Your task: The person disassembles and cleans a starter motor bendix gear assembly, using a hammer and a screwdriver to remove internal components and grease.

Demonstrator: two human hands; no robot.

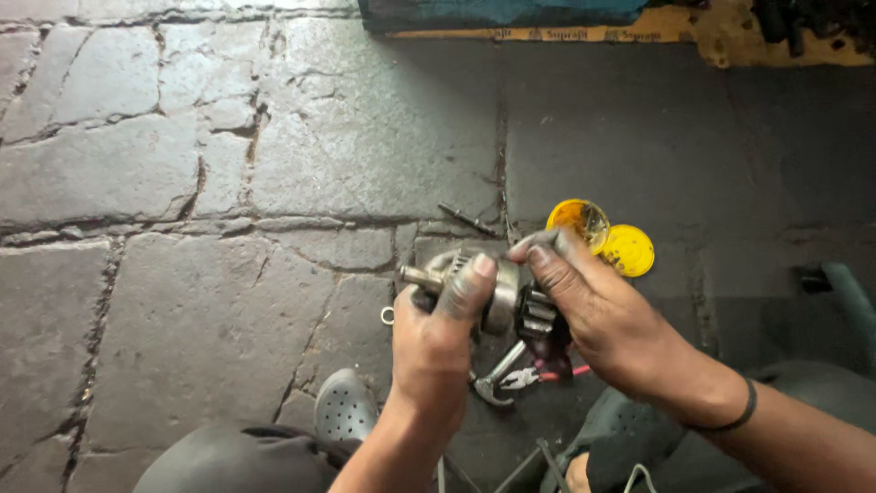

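Metal gear assembly [500, 294], a grimy silver drum with a short shaft stub at its 9 o'clock end and a dark toothed pinion at its 3 o'clock end, held above the stone floor [182, 183] just right of frame centre. Left hand [436, 338] closed around the drum from 6 o'clock, thumb pressed over its top; the stub projects past the fingers. Right hand [593, 306] closed on the pinion end from 3 o'clock, grease-blackened fingertips curled over the teeth; a dark band sits on that wrist.

At 1 o'clock from the assembly, a small open yellow tub [577, 222] of amber grease on the floor, its yellow lid [630, 250] touching it on the 4 o'clock side. At 12 o'clock, a thin dark rod [467, 220] lying along a floor joint. At 6 o'clock, beneath the hands, pliers [534, 374] with red handles, beside a second metal tool whose kind cannot be told. At 9 o'clock, a small metal ring [388, 316] on the floor. A grey perforated clog [344, 406] shows at 7 o'clock.

Judged state of work: greasing appears under way, since the tub stands open and both hands are smeared. How much of the assembly is coated, and whether any refitting is left, cannot be told.
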